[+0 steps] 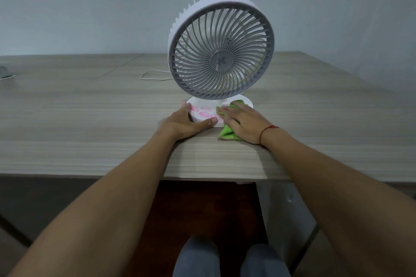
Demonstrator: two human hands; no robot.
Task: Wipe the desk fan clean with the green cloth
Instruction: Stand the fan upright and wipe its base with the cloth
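A white desk fan [221, 49] with a grey round grille stands upright on the wooden table [90, 119]. Its flat white base [203, 114] carries pink smears on the front left part. My left hand [184, 122] grips the base's left front edge, thumb along the front rim. My right hand [242, 120] lies flat on the green cloth [228, 132], pressing it onto the right side of the base. Part of the cloth shows beyond my fingers and part hangs onto the table in front of the base.
A white cable [153, 75] loops on the table behind and left of the fan. A grey object [5, 73] sits at the far left edge. The table's front edge runs near my forearms; my knees show below it. A plain wall stands behind.
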